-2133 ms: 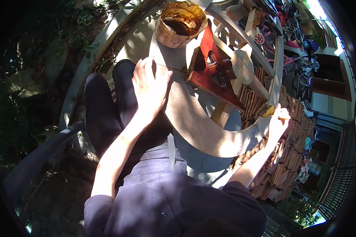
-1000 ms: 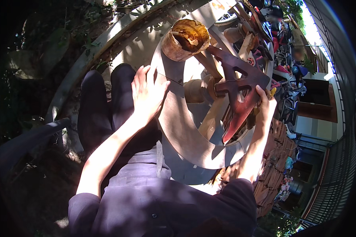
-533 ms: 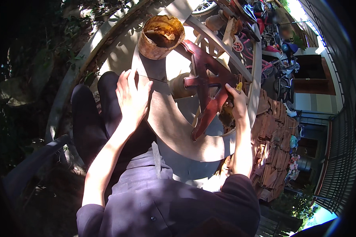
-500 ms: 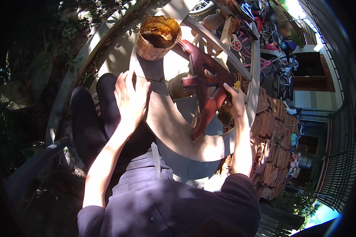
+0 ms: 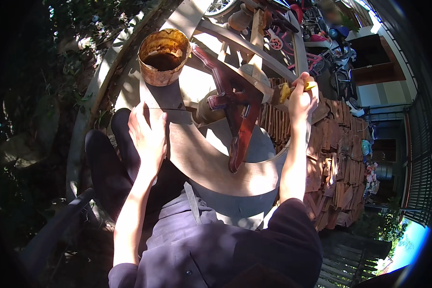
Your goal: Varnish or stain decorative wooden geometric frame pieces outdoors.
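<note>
My right hand (image 5: 302, 101) is closed around a paintbrush (image 5: 284, 92) with a yellow handle, its brown bristles pointing left. The hand is right of a glossy dark red wooden piece (image 5: 247, 101) with cut-out openings, and apart from it. That piece stands tilted over a curved pale wooden board (image 5: 197, 149), its lower tip at the board. My left hand (image 5: 149, 137) lies on the board's left part with fingers stretched out, holding nothing. Beyond it stands a stained round tub (image 5: 163, 60) with dark brown liquid inside.
Wooden slats (image 5: 249, 45) form a frame beyond the red piece. Stacked reddish roof tiles (image 5: 338, 158) fill the right side. Farther off are bicycles, including a pink one (image 5: 276, 41). Shaded plants (image 5: 43, 57) and soil lie to the left.
My right hand has moved right and away from the red piece, bringing the brush into plainer sight. The red piece sits at a different angle. My left hand stays on the board.
</note>
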`<state>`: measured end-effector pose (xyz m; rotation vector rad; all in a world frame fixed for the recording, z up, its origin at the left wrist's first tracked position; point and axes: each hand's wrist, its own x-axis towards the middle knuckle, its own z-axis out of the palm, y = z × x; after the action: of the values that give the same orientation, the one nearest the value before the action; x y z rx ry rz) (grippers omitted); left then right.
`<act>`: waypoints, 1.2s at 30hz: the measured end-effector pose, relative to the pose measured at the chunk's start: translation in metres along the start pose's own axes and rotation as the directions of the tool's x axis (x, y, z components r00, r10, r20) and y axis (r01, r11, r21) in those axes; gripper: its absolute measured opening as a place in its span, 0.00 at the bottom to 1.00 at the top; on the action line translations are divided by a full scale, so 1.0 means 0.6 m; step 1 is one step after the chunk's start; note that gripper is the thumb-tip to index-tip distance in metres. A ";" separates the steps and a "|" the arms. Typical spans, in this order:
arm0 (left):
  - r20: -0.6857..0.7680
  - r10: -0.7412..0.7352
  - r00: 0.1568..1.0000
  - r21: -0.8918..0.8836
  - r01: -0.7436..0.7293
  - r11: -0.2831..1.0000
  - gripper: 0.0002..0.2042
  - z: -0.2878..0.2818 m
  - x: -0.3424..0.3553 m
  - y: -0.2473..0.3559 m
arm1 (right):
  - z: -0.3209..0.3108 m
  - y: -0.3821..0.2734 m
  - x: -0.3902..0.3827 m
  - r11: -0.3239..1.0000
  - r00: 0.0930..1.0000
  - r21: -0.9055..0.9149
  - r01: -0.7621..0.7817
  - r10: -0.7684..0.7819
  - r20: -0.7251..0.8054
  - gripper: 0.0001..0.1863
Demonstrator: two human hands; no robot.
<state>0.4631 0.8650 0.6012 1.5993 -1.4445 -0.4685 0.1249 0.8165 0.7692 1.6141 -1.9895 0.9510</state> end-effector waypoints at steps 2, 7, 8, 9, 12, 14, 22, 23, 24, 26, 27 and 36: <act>0.008 -0.001 1.000 0.005 0.001 1.000 0.30 0.002 -0.002 -0.005 | 0.030 -0.031 0.028 0.930 0.987 0.333 -0.158 0.160 0.021 0.27; 0.023 -0.035 0.999 0.000 0.035 0.999 0.31 0.004 -0.003 0.000 | 0.146 -0.122 0.079 0.490 0.953 0.823 -0.287 0.057 0.299 0.21; 0.023 -0.034 0.999 -0.003 0.034 0.999 0.31 0.006 -0.003 0.000 | 0.181 -0.133 0.080 0.438 0.941 0.840 -0.321 0.050 0.334 0.20; 0.021 -0.025 0.999 0.007 0.025 1.000 0.31 0.005 -0.003 -0.001 | 0.217 -0.144 0.075 0.382 0.928 0.853 -0.356 0.036 0.371 0.20; 0.028 -0.024 0.999 -0.013 0.024 1.000 0.31 0.003 -0.003 0.004 | 0.270 -0.150 0.052 0.420 0.911 0.827 -0.373 -0.004 0.412 0.16; 0.021 -0.033 0.999 0.001 0.033 0.999 0.31 -0.005 -0.002 0.002 | 0.278 -0.136 0.025 0.364 0.911 0.845 -0.392 0.025 0.412 0.16; 0.047 -0.044 0.998 -0.018 0.045 0.999 0.32 -0.003 -0.003 0.003 | 0.073 0.034 -0.046 0.468 0.831 0.687 -0.556 0.337 0.442 0.13; 0.049 -0.047 0.998 -0.018 0.048 0.999 0.32 -0.006 -0.003 0.003 | 0.043 0.054 -0.052 0.491 0.812 0.648 -0.582 0.388 0.435 0.13; 0.051 -0.053 0.997 -0.022 0.054 0.998 0.32 -0.006 -0.002 0.004 | 0.016 0.077 -0.057 0.503 0.814 0.641 -0.579 0.401 0.421 0.12; 0.057 -0.059 0.997 -0.031 0.061 0.998 0.32 -0.004 -0.002 0.003 | -0.034 0.111 -0.056 0.644 0.836 0.534 -0.547 0.387 0.390 0.12; 0.044 -0.055 0.998 -0.040 0.056 0.998 0.32 -0.003 -0.002 0.000 | -0.048 0.119 -0.054 0.695 0.838 0.477 -0.537 0.378 0.393 0.13; 0.036 -0.033 0.999 -0.025 0.034 0.999 0.32 0.000 -0.001 0.000 | 0.056 -0.037 0.010 0.538 0.890 0.710 -0.455 0.287 0.353 0.16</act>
<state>0.4632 0.8655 0.6010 1.6040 -1.4344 -0.5350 0.1480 0.7861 0.7559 1.7296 -2.2579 2.1634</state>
